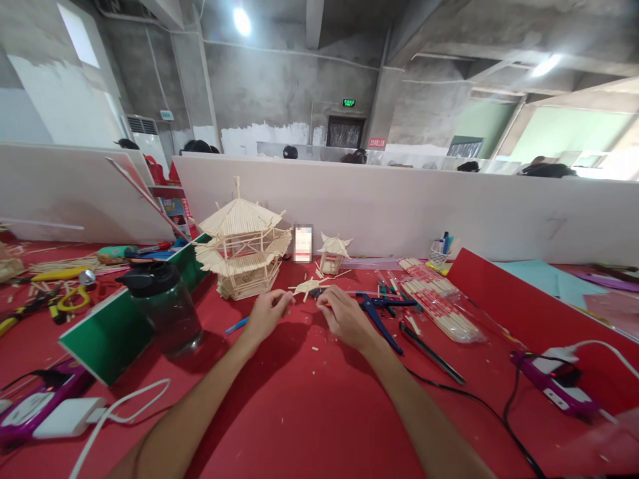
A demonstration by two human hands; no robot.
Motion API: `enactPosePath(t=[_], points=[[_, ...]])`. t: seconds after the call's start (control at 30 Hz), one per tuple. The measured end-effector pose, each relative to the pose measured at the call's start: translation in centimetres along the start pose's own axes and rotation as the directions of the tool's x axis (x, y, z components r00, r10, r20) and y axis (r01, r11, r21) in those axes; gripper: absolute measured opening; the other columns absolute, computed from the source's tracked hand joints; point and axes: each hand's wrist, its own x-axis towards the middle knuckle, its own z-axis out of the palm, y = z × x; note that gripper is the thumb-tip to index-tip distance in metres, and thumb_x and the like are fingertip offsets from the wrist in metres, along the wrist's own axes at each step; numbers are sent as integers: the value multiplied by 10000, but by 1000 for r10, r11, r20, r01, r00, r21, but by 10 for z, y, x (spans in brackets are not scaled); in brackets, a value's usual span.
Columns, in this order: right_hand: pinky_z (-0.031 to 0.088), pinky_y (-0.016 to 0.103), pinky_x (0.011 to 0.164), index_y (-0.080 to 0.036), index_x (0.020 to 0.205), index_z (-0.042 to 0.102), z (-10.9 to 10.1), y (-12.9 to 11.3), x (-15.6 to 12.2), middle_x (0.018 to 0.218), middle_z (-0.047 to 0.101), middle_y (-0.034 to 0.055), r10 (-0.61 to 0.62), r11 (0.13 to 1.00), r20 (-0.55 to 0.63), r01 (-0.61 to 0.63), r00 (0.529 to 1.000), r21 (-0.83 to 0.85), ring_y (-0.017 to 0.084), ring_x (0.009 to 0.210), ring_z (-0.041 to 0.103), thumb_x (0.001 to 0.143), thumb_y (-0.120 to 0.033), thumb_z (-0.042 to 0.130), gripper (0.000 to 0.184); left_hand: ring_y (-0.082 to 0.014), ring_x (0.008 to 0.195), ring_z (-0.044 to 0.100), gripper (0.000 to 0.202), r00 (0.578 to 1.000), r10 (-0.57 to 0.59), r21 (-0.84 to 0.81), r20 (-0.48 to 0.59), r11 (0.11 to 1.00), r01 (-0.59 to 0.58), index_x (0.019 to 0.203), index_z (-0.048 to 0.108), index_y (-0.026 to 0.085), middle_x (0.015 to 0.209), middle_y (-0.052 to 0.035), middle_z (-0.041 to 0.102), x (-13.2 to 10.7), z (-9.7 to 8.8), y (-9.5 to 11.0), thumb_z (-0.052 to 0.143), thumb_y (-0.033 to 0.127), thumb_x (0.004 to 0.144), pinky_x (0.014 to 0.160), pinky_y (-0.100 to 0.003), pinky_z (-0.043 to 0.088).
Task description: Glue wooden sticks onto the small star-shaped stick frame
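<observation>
my left hand [269,314] bunches its fingertips beside the small stick frame [305,287]; my right hand [344,318] curls opposite; i cannot tell what either pinches.

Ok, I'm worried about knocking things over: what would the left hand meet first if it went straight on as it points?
Most likely the small piece of joined sticks, just beyond the left hand. Its fingertips may already touch a stick end; depth is unclear there.
</observation>
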Motion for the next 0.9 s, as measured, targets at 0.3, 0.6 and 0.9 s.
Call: enactPosePath(t=[0.3, 0.6, 0.9], points=[[455, 272, 686, -174, 842, 691, 28, 6, 1, 831, 708, 47, 339, 853, 100, -350, 936, 387, 166, 735, 613, 876, -258, 566, 155, -98, 471, 444, 480, 995, -91, -322, -30, 944, 76, 701, 658, 149, 500, 26, 517, 4, -2, 6, 626, 627, 728, 494, -226, 352], [512, 324, 709, -190, 947, 757, 40, 3, 8, 919, 753, 69, 564, 757, -100, -466, 819, 459, 210, 729, 650, 799, -419, 640, 296, -109, 490, 463, 442, 998, -61, -247, 34, 967, 67, 701, 672, 159, 501, 18, 534, -4, 8, 13, 580, 581, 795, 520, -234, 358], [521, 326, 732, -192, 799, 762, 46, 5, 9, 789, 754, 35, 577, 710, -110, -431, 809, 557, 227, 740, 668, 787, -397, 588, 269, -123, 528, 505, 437, 996, -38, -193, 77, 980, 52, 678, 667, 167, 517, 13, 547, -8, 15, 14, 563, 566, 821, 554, -237, 394]])
